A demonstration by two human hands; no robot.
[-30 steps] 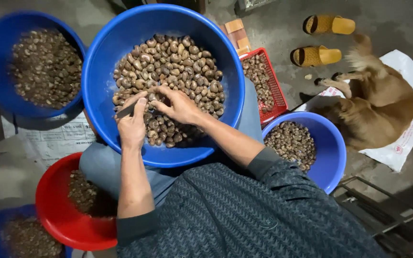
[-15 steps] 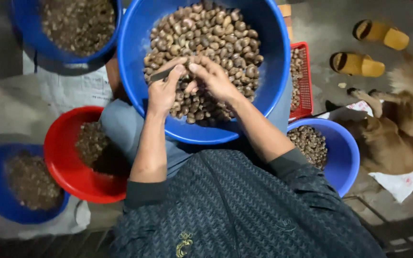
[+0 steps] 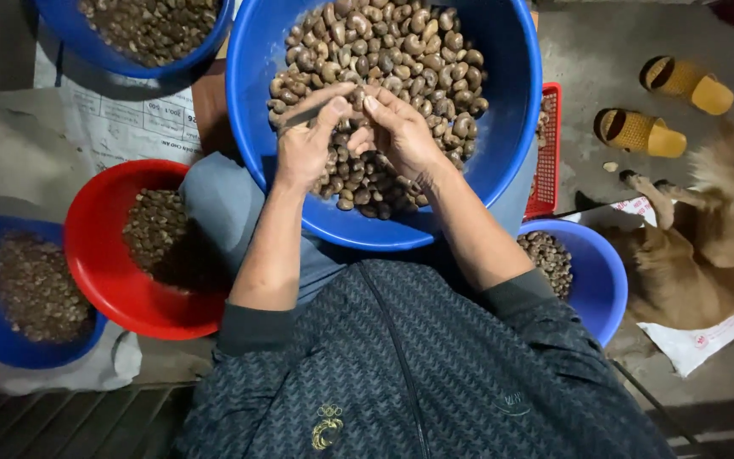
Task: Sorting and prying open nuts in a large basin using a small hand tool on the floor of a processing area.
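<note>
The floor point(image 3: 10, 144) is grey and rough, with a printed white sack point(image 3: 125, 127) lying flat. The top of the big blue bowl point(image 3: 511, 102) is cut off. Over its nuts point(image 3: 384, 51), the left hand point(image 3: 303, 149) squeezes a small dark tool point(image 3: 299, 115). The right hand point(image 3: 405, 132) pinches one nut, mostly hidden.

We see a big blue basin point(image 3: 511, 102) full of brown nuts point(image 3: 384, 51). Beside it are a red bowl point(image 3: 95, 255), a red basket point(image 3: 545, 153), yellow sandals point(image 3: 639, 132) and a tan dog point(image 3: 698, 255). Our jacket point(image 3: 418, 374) is dark grey with a zigzag pattern.
</note>
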